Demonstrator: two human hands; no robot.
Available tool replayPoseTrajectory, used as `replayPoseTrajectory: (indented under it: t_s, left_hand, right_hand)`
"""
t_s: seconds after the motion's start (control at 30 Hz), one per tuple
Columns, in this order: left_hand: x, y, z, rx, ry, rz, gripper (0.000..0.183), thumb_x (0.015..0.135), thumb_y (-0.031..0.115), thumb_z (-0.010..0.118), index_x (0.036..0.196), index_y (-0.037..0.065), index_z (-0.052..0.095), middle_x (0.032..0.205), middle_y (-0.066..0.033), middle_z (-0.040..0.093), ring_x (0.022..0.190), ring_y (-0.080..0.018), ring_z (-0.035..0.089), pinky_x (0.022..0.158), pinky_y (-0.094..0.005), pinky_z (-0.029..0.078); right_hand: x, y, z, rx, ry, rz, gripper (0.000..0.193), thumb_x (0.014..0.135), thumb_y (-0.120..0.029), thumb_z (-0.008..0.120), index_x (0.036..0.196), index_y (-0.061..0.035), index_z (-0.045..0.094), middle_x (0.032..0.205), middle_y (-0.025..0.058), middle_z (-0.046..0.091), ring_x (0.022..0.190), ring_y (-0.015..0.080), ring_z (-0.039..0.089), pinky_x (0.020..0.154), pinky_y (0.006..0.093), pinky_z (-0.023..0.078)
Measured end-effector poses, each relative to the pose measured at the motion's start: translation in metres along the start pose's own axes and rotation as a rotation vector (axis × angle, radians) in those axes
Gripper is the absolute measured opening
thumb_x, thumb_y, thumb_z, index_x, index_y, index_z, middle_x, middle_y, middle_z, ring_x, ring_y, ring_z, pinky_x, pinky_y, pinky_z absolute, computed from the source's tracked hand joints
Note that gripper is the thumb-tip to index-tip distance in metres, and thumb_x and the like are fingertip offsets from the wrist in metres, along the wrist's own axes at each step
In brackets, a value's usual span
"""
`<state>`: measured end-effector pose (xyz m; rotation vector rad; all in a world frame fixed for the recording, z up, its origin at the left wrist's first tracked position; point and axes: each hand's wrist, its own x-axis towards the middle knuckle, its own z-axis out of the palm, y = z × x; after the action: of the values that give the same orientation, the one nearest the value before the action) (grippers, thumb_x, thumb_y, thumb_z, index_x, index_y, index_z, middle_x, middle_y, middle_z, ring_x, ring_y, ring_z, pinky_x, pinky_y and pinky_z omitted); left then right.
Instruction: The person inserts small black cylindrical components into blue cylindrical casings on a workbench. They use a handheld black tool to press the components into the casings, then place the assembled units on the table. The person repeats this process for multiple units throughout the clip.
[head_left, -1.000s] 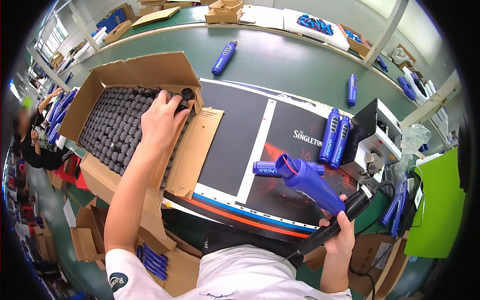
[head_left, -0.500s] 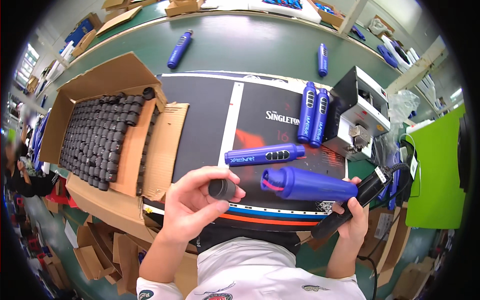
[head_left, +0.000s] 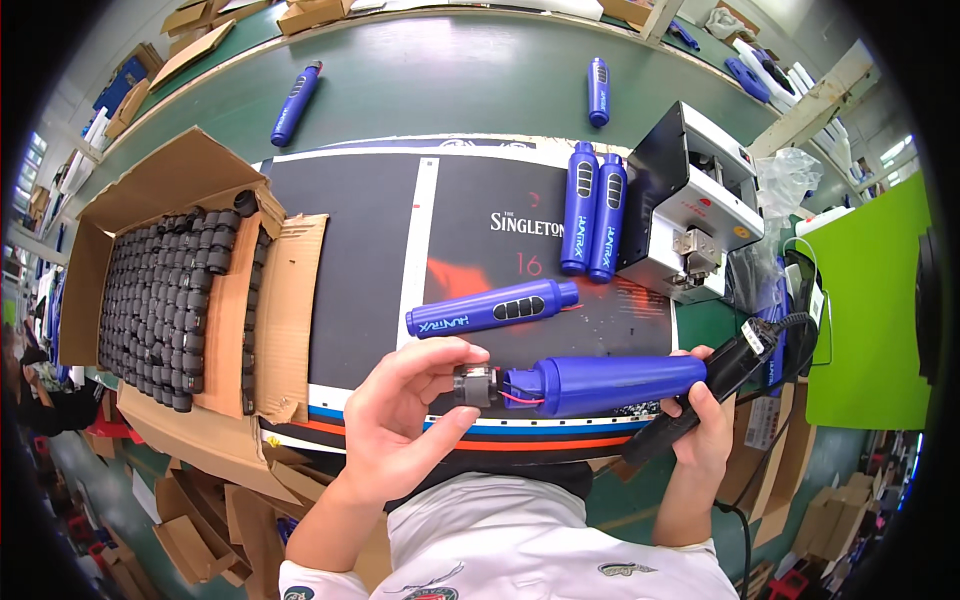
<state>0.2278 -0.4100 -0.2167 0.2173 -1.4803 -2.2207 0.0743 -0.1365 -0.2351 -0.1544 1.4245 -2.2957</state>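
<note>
Probably, the red wire (head_left: 522, 399) needed slack: your left hand (head_left: 395, 412) pinched a black cap (head_left: 478, 386) beside the blue tube (head_left: 620, 385); your right hand (head_left: 708, 425) gripped tube and corded tool (head_left: 738, 364).

The tube (head_left: 620, 387) looked like smooth plastic with a soft gloss; the cap (head_left: 475, 387) was dark and mostly matt. The tool (head_left: 737, 366) had a shiny, plastic-looking body. The machine (head_left: 708, 212) looked like smooth painted metal, its block (head_left: 700, 255) bare and bright. The box (head_left: 165, 190) was matt cardboard, the bag (head_left: 787, 180) crinkled clear plastic, the shirt (head_left: 500, 535) wrinkled cloth. The tabletop (head_left: 450, 85) was smooth, faintly glossy; the mat (head_left: 355, 240) looked matt.
</note>
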Motion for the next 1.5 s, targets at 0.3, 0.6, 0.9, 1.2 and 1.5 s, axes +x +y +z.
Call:
replayPoseTrajectory:
  t_s: [0.3, 0.6, 0.9, 1.2, 1.5]
  left_hand:
    - [0.01, -0.001, -0.012, 0.511, -0.162, 0.246, 0.043, 0.073, -0.015, 0.069, 0.114, -0.001, 0.064, 0.113, -0.0192, 0.066, 0.105, -0.0273, 0.066, 0.086, -0.0334, 0.056]
    - [0.009, 0.003, -0.015, 0.696, -0.108, 0.361, 0.043, 0.067, -0.015, 0.071, 0.107, 0.0, 0.068, 0.113, -0.0204, 0.064, 0.1, -0.0288, 0.066, 0.084, -0.0358, 0.055]
    - [0.01, 0.004, -0.011, 0.76, -0.152, 0.384, 0.046, 0.07, -0.012, 0.074, 0.114, 0.0, 0.066, 0.111, -0.0177, 0.066, 0.099, -0.029, 0.068, 0.083, -0.035, 0.057]
    - [0.002, -0.009, -0.01, 0.322, -0.189, 0.113, 0.045, 0.074, -0.014, 0.071, 0.117, -0.003, 0.064, 0.117, -0.0197, 0.063, 0.106, -0.0255, 0.066, 0.092, -0.0332, 0.057]
    - [0.014, -0.018, -0.005, 0.5, -0.222, 0.149, 0.049, 0.076, -0.014, 0.069, 0.123, -0.003, 0.06, 0.115, -0.0166, 0.063, 0.109, -0.0245, 0.064, 0.092, -0.0341, 0.055]
  right_hand:
    - [0.002, -0.002, 0.003, -0.067, -0.018, -0.023, 0.04, 0.084, -0.008, 0.07, 0.12, -0.0002, 0.052, 0.113, 0.0215, 0.061, 0.072, 0.0174, 0.057, 0.062, 0.0288, 0.048]
    - [0.003, -0.001, 0.004, -0.083, -0.005, -0.042, 0.04, 0.084, -0.01, 0.071, 0.119, 0.0005, 0.053, 0.111, 0.021, 0.062, 0.072, 0.0175, 0.056, 0.063, 0.0294, 0.048]
    - [0.002, -0.004, 0.01, -0.128, 0.005, -0.048, 0.044, 0.081, -0.01, 0.075, 0.118, 0.0, 0.053, 0.111, 0.0206, 0.062, 0.072, 0.017, 0.057, 0.064, 0.0287, 0.048]
    - [-0.003, -0.008, 0.006, -0.163, 0.018, -0.075, 0.047, 0.079, -0.01, 0.078, 0.117, -0.0016, 0.051, 0.108, 0.0201, 0.063, 0.074, 0.0172, 0.059, 0.065, 0.0287, 0.05]
    - [-0.014, -0.035, 0.025, -0.351, 0.068, -0.244, 0.062, 0.072, -0.006, 0.081, 0.125, 0.0001, 0.049, 0.107, 0.0155, 0.064, 0.098, 0.0224, 0.065, 0.087, 0.0328, 0.052]
